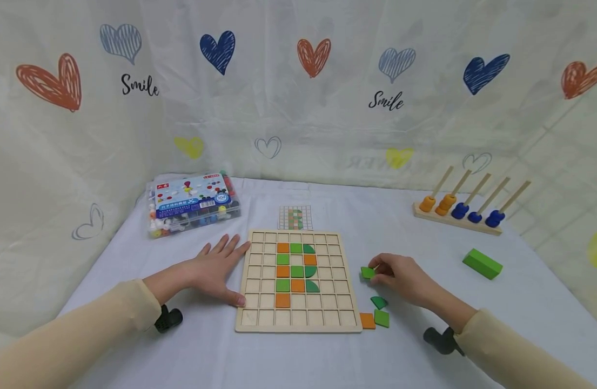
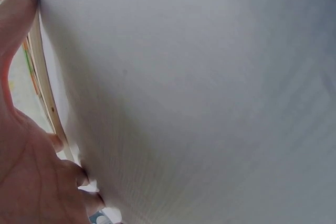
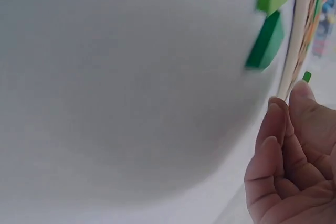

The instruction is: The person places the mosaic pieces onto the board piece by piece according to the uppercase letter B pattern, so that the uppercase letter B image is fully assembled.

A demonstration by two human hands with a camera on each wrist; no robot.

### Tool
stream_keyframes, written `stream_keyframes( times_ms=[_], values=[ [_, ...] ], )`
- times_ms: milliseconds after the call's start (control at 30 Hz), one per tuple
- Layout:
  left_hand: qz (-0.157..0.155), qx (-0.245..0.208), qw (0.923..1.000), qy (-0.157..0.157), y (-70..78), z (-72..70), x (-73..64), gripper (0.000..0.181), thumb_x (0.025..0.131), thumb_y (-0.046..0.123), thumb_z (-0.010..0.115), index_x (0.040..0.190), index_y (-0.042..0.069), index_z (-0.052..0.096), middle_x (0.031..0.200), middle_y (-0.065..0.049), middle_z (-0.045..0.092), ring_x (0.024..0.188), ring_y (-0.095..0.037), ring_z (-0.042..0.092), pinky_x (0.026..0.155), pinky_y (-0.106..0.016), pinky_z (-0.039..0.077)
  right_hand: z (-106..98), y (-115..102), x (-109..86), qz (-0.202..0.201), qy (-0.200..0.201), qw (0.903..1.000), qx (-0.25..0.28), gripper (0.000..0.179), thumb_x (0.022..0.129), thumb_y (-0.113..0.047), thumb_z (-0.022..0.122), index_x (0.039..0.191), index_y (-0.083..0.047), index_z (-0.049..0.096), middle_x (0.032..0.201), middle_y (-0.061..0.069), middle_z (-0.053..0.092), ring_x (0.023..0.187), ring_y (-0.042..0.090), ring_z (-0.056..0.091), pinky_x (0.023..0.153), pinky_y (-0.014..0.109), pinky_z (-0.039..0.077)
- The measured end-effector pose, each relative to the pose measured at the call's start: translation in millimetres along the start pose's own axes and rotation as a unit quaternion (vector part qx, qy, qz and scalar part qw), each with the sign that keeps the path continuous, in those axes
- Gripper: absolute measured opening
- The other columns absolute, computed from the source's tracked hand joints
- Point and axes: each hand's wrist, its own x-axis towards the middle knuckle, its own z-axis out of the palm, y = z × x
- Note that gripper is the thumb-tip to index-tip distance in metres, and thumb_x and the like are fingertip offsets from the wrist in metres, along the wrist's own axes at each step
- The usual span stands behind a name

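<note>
A wooden grid board [image 1: 288, 320] lies flat on the white cloth, with orange, light green and dark green tiles set in its middle cells. Fingers spread, my left hand [image 1: 213, 273] rests at the board's left edge, thumb and fingertips touching the rim. My right hand [image 1: 402, 276] pinches a light green square tile [image 1: 367, 273] just right of the board. In the right wrist view only a sliver of that tile [image 3: 307, 77] shows past the thumb. Nearer the front lie a dark green quarter-round tile [image 1: 378, 302], a light green tile [image 1: 382, 318] and an orange tile [image 1: 368, 321].
Behind the board lies a printed pattern card [image 1: 295, 218]. A clear plastic case of small coloured parts [image 1: 193, 204] sits at the back left. At the right stand a wooden bead rack with pegs [image 1: 457, 219] and a green block [image 1: 482, 263].
</note>
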Motion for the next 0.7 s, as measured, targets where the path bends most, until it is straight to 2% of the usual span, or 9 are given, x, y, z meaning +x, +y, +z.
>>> stream_keyframes(
  times_ms=[167, 433, 700],
  values=[
    [-0.005, 0.007, 0.9999, -0.01, -1.2, 0.0, 0.6, 0.134, 0.072, 0.08, 0.073, 0.166, 0.013, 0.005, 0.172, -0.021, -0.007, 0.158, -0.045, -0.011, 0.122, -0.072, -0.003, 9.8, -27.5, -2.3, 0.002, 0.004, 0.9995, 0.032, 0.023, 0.091, -0.006, 0.075, 0.113, -0.003, 0.069, 0.089, 0.0, 0.07, 0.08, 0.014, 0.061, 0.071, 0.025, 0.055],
    [-0.001, 0.003, 1.0, 0.002, -0.2, -0.3, 0.0, 0.13, 0.074, 0.076, 0.074, 0.166, 0.011, 0.008, 0.172, -0.023, -0.002, 0.158, -0.048, -0.006, 0.12, -0.075, 0.001, 32.7, -71.9, -5.5, -0.045, -0.013, 0.9963, 0.072, 0.02, 0.086, -0.009, 0.082, 0.103, -0.006, 0.071, 0.082, -0.003, 0.068, 0.075, 0.01, 0.06, 0.068, 0.019, 0.053],
    [-0.003, 0.005, 1.0, -0.002, -0.1, -1.6, 0.3, 0.131, 0.074, 0.076, 0.074, 0.166, 0.011, 0.007, 0.172, -0.022, -0.003, 0.158, -0.047, -0.008, 0.121, -0.074, 0.0, 54.4, -107.3, -6.6, -0.085, -0.04, 0.9931, 0.069, 0.019, 0.083, -0.009, 0.085, 0.098, -0.007, 0.073, 0.076, -0.005, 0.064, 0.071, 0.01, 0.058, 0.063, 0.019, 0.05]
  ],
)
